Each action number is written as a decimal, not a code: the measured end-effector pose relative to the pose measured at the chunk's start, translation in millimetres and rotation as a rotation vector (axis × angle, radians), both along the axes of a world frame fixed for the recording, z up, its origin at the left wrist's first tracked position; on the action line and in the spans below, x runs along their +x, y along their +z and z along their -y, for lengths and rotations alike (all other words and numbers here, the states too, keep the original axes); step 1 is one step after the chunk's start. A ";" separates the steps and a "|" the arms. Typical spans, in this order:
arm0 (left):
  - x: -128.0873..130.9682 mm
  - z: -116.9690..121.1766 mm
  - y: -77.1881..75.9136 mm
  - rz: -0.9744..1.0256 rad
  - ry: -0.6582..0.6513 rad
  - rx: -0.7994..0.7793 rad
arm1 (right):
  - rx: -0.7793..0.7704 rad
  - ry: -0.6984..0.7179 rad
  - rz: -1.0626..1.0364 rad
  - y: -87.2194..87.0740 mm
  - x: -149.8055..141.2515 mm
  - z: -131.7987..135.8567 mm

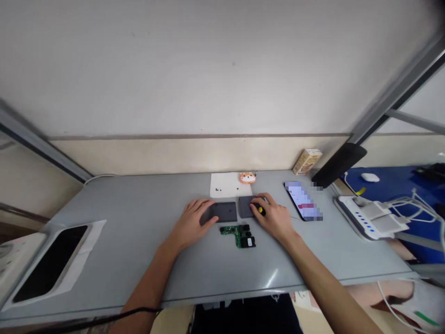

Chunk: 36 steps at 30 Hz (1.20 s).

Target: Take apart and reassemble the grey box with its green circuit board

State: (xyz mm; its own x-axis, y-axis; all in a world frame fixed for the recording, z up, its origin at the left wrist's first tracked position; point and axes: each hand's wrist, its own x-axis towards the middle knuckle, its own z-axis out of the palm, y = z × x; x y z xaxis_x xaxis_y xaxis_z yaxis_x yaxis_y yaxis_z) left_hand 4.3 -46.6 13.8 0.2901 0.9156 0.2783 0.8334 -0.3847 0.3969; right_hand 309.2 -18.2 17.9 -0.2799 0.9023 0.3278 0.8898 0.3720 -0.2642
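Mid-frame, our left hand (193,220) lies spread on one dark cover (222,212). Our right hand (273,215) pinches a yellow-tipped screwdriver (260,210) over the other cover (247,206). The green circuit board (239,233) lies just below; we judge disassembly is in hand.

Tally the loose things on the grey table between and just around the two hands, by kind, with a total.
Dark grey casing pieces: 2, one under the left hand at, one by the right hand at
Green circuit boards: 1
White paper sheets: 1
Phones: 1
Orange animal-face figures: 1
Total: 6
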 end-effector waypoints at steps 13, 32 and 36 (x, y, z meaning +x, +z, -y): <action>-0.8 1.3 -1.7 0.071 -0.009 -0.065 | 0.009 0.003 -0.018 -2.8 -0.3 0.2; -4.9 -1.6 -6.2 0.117 0.006 -0.021 | 0.051 -0.022 -0.019 -6.7 -3.2 1.2; -4.1 -0.3 -6.2 0.102 0.010 -0.064 | 0.036 -0.030 -0.032 -4.8 -1.1 0.8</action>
